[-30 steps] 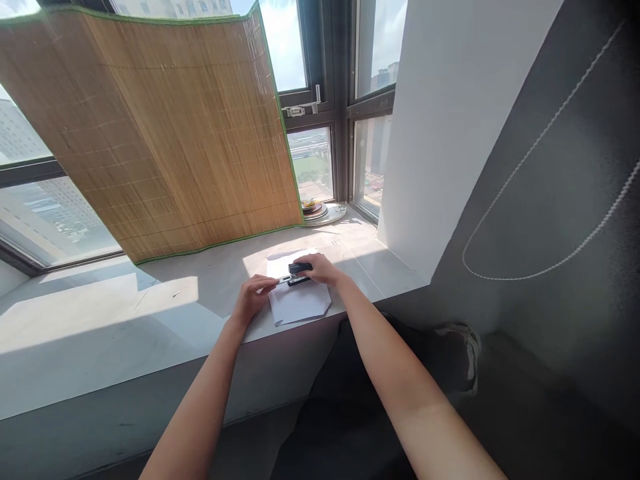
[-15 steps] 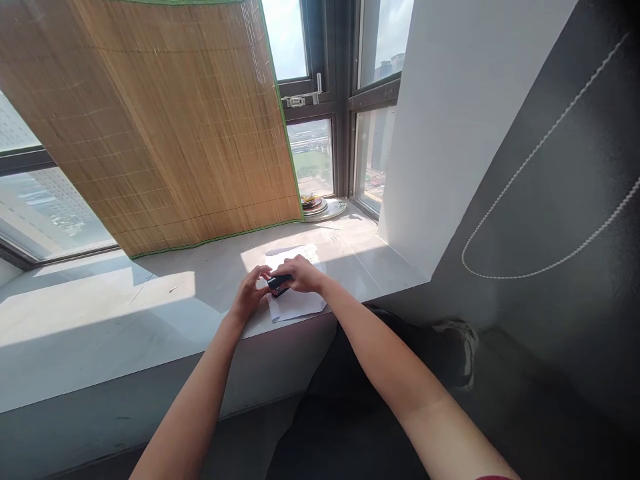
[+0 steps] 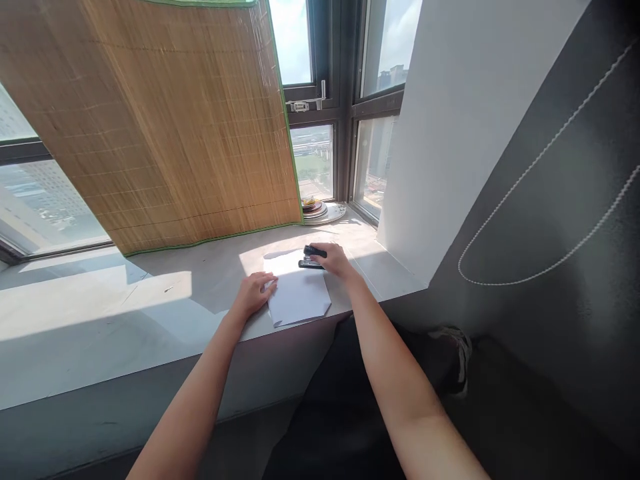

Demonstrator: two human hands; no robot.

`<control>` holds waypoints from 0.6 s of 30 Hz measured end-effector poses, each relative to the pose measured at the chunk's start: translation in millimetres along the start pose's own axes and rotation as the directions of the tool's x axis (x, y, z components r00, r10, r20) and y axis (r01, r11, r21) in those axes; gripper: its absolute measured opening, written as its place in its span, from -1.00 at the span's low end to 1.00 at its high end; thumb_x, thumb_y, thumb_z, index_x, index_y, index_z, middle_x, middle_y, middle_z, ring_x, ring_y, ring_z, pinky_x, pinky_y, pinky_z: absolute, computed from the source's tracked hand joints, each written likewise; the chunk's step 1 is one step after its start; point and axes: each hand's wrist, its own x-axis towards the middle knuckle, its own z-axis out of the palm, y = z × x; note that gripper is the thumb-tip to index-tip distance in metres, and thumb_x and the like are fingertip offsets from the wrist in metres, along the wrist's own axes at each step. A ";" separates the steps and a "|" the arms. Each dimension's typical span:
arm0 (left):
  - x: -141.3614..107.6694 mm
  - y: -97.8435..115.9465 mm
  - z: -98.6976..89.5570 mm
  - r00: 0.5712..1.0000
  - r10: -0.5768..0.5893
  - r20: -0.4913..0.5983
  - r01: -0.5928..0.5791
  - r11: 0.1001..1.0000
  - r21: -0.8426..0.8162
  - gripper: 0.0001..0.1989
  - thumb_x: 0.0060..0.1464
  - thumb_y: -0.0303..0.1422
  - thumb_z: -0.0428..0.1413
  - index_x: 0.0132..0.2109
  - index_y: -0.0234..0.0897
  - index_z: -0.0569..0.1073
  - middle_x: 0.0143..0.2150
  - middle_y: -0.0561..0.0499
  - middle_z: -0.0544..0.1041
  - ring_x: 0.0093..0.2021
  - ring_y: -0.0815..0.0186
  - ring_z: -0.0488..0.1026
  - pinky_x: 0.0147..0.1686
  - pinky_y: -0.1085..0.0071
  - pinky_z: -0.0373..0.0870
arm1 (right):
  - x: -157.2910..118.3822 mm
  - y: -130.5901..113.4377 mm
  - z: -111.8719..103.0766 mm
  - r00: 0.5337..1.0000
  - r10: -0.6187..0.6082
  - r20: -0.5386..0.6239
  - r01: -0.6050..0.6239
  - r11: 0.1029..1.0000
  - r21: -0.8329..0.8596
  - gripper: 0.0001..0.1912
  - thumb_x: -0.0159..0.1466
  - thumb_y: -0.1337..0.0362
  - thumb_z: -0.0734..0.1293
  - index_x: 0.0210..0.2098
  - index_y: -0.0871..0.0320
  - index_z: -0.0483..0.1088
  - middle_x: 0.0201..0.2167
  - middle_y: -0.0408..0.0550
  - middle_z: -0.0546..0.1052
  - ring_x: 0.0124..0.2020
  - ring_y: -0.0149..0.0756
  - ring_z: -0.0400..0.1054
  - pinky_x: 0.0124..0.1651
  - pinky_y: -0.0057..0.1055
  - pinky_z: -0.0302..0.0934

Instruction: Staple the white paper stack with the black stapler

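A black stapler (image 3: 312, 259) is in the grip of my right hand (image 3: 334, 257), over the upper right part of some white paper (image 3: 299, 297). Its jaws are apart toward the left. The paper lies on the window sill, close to the front edge, with its lower corners folded or cut at a slant. My left hand (image 3: 255, 292) rests at the paper's left edge, fingers stretched out and their tips on the sheet. Whether the paper is one sheet or more I cannot tell.
Behind the paper, a stack of plates (image 3: 320, 212) stands in the window corner. A bamboo blind (image 3: 200, 133) with green edging hangs over the sill (image 3: 165, 320) on the left. A white beaded cord (image 3: 500, 283) loops down at the right.
My right hand has moved the stapler right and away from the paper's left edge. My left hand has let go of the stapler's front end and come down onto the paper's left edge.
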 end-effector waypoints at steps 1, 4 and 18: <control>-0.7 0.7 -0.2 1.000 -0.024 -0.017 0.024 0.999 0.031 -0.77 0.25 -0.21 0.15 -0.10 -0.07 0.69 -0.16 -0.10 0.66 -0.07 0.03 0.56 0.01 0.09 0.49 | -0.2 6.9 -5.8 0.996 0.067 -0.067 -0.069 0.997 -0.035 -0.59 0.31 0.21 0.42 0.15 -0.05 0.58 0.10 -0.03 0.64 0.17 0.02 0.46 0.25 -0.01 0.24; -2.1 0.1 0.7 0.996 -0.061 -0.072 0.067 0.993 0.097 -0.84 0.20 -0.24 0.19 -0.21 -0.12 0.67 -0.27 -0.10 0.58 -0.16 0.05 0.52 -0.06 0.13 0.47 | -2.9 22.0 -18.9 0.957 0.200 -0.210 -0.225 0.969 -0.101 -0.59 0.33 0.20 0.40 0.17 -0.05 0.57 0.12 0.02 0.62 0.21 0.13 0.39 0.24 0.11 0.16; -1.5 -16.2 15.6 0.999 -0.030 0.039 0.029 0.999 0.015 -0.70 0.27 -0.26 0.12 0.09 -0.06 0.61 0.26 -0.14 0.56 0.25 -0.03 0.48 0.21 0.01 0.42 | -6.8 27.8 -15.1 0.979 0.189 0.073 -0.166 0.955 -0.244 -0.57 0.34 0.29 0.36 0.17 -0.12 0.57 0.07 -0.04 0.59 0.14 0.02 0.38 0.13 -0.13 0.17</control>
